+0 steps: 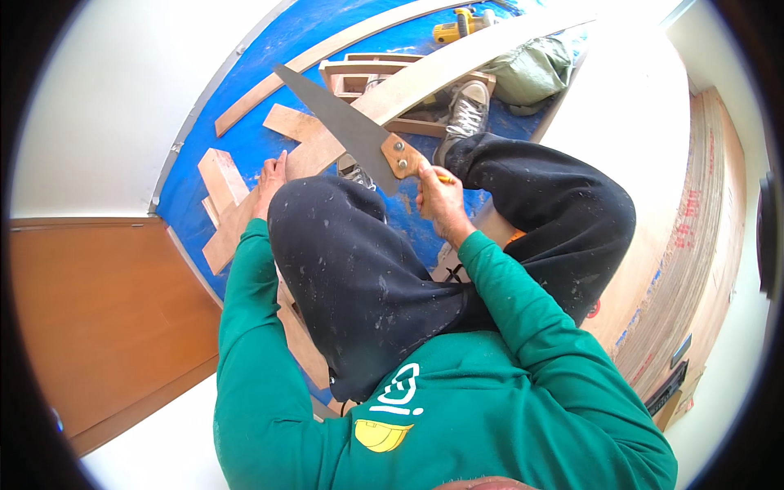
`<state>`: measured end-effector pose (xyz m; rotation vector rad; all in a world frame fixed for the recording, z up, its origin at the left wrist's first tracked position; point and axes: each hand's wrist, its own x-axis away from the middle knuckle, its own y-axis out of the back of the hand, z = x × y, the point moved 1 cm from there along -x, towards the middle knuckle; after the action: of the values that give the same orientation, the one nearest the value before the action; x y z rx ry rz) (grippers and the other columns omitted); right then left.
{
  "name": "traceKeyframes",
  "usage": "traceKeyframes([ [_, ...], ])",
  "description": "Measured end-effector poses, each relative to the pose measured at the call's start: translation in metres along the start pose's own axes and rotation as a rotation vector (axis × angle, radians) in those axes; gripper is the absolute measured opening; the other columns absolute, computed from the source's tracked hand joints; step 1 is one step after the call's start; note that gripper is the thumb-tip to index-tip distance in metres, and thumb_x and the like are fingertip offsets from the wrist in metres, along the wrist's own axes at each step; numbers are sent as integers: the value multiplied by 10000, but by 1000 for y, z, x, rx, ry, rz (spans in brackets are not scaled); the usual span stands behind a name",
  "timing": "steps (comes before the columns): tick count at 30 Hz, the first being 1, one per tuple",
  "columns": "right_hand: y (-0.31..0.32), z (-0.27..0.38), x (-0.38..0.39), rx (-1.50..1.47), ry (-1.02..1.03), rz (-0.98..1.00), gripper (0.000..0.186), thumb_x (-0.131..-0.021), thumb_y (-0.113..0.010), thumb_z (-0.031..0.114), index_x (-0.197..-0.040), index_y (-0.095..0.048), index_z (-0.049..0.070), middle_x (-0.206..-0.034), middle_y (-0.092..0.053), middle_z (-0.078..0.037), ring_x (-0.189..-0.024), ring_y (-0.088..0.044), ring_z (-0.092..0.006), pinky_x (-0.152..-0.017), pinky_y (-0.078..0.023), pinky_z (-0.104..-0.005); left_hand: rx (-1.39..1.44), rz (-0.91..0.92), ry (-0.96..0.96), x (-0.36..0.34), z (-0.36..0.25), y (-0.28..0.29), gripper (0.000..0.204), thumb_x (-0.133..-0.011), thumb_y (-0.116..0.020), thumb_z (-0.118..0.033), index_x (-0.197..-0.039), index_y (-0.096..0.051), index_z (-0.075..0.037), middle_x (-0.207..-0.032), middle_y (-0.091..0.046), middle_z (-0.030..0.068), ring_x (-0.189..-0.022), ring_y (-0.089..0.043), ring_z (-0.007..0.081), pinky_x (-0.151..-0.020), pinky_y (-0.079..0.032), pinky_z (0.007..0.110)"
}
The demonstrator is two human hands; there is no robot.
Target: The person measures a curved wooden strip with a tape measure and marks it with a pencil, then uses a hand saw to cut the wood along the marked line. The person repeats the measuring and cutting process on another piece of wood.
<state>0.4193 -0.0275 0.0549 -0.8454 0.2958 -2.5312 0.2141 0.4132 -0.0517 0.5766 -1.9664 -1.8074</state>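
Observation:
My right hand (441,200) is closed round the wooden handle of a handsaw (347,131). The wide grey blade points up and to the left, crossing over a long wooden board (416,82). A small yellow thing shows at the fingers of that hand; I cannot make out its kind. On the lower left part of the same board lies my left hand (271,181), its fingers bent at the board's edge and partly hidden behind my left knee. Whether the saw's teeth touch the wood is not clear. Short wood offcuts (222,175) lie beside the left hand.
A blue tarp (192,212) covers the floor. Behind the board are a wooden tool tote (343,75), a yellow power tool (461,26) and a green bag (535,69). A curved strip of wood (278,77) lies far left. Stacked plywood sheets (686,245) stand at right.

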Motion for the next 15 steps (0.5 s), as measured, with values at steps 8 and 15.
traceKeyframes([
  [8,42,-81,-35,120,-129,-26,360,-1129,-749,443,-1160,-724,86,-910,-642,-12,-723,-642,-130,-607,-559,-342,-11,76,128,51,-35,3,973,-950,-818,-425,-1790,-379,-205,-1507,-527,194,-1429,-543,442,-1195,-449,582],
  [15,29,-102,-43,120,-156,46,301,-1170,-677,397,-1257,-663,109,-981,-652,-26,-863,-639,-148,-710,-587,-394,495,-68,-175,-3,-117,38,1038,-975,-866,-597,-1775,-416,-111,-1697,-410,255,-1585,-443,479,-1319,-384,544],
])
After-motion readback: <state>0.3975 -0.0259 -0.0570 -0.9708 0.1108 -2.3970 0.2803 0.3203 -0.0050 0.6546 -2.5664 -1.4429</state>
